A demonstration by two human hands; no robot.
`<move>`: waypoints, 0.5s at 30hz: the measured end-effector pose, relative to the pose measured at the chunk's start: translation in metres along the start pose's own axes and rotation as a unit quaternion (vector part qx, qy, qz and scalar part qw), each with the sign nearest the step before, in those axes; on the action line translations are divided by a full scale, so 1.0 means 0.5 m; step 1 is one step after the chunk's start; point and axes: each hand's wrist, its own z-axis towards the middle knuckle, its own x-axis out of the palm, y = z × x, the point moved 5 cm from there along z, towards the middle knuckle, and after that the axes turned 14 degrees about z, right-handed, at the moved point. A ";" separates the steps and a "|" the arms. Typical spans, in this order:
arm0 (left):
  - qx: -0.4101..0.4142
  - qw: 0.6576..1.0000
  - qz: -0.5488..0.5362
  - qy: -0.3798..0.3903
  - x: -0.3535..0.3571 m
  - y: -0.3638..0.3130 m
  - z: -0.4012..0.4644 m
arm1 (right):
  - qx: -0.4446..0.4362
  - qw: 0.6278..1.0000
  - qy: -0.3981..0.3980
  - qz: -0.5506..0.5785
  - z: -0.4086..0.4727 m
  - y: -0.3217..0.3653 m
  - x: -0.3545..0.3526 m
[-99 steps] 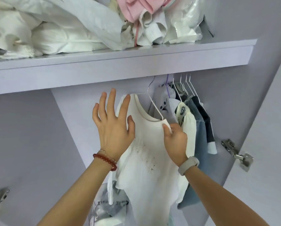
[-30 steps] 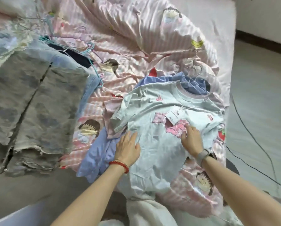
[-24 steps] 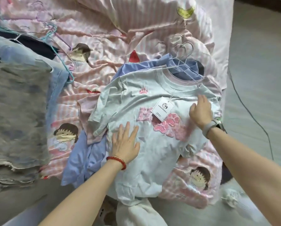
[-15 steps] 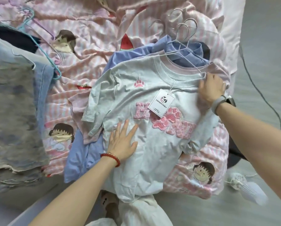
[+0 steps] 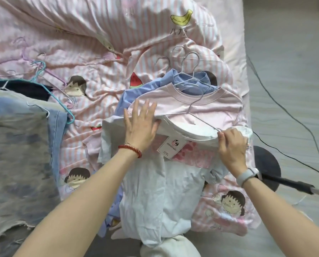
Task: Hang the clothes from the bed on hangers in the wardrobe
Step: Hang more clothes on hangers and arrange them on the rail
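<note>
Hands: the left hand (image 5: 141, 125) lay flat with fingers spread on the folded-back top of the pale tee, pressing it down and curling round nothing; the right hand (image 5: 231, 145) pinched the tee's shoulder edge together with the end of a wire hanger.
Pale tee (image 5: 160, 186): lay nearest on the bed, body toward the person, with a paper tag (image 5: 171, 147) and pink lettering showing; its upper part was turned back over itself.
Wire hanger (image 5: 197, 115): slanted across the pink garment, its lower end meeting the right hand's fingertips; judged not yet seated inside the tee.
Pink tee (image 5: 201, 106): lay under and just beyond the pale tee, a hanger already through its neck.
Blue shirt (image 5: 192, 80): beyond that, also on a hanger, hooks bunched together above.
Left pile: jeans (image 5: 23, 145) and a dark garment (image 5: 25, 89) among coloured hangers (image 5: 42, 71).
Bed (image 5: 99, 34): striped cartoon cover, still carrying every garment seen.
Progress: judged early to middling; several pieces were hangered yet none in view had reached the wardrobe, which was out of view.
</note>
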 end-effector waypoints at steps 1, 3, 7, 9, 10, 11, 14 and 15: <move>0.015 0.999 -0.024 0.019 -0.006 -0.004 0.007 | 0.005 1.000 -0.010 -0.006 -0.003 0.005 -0.008; 0.035 0.997 -0.060 0.038 -0.025 -0.001 -0.003 | 0.021 0.999 -0.016 -0.022 -0.003 0.014 -0.019; -0.016 0.993 -0.112 0.025 -0.041 0.059 -0.116 | -0.019 0.998 0.042 -0.034 -0.003 0.060 -0.002; -0.080 0.991 -0.111 -0.006 -0.042 0.109 -0.199 | -0.061 0.994 0.082 -0.029 -0.017 0.107 0.023; -0.115 0.986 -0.119 -0.021 -0.042 0.139 -0.245 | -0.082 0.991 0.103 -0.026 -0.026 0.134 0.039; -0.152 0.979 -0.130 -0.035 -0.041 0.171 -0.291 | -0.104 0.986 0.127 -0.022 -0.037 0.165 0.059; -0.269 0.946 -0.159 -0.089 -0.045 0.272 -0.440 | -0.189 0.961 0.200 -0.014 -0.085 0.278 0.126; -0.307 0.931 -0.162 -0.109 -0.047 0.304 -0.494 | -0.219 0.951 0.220 -0.013 -0.106 0.318 0.151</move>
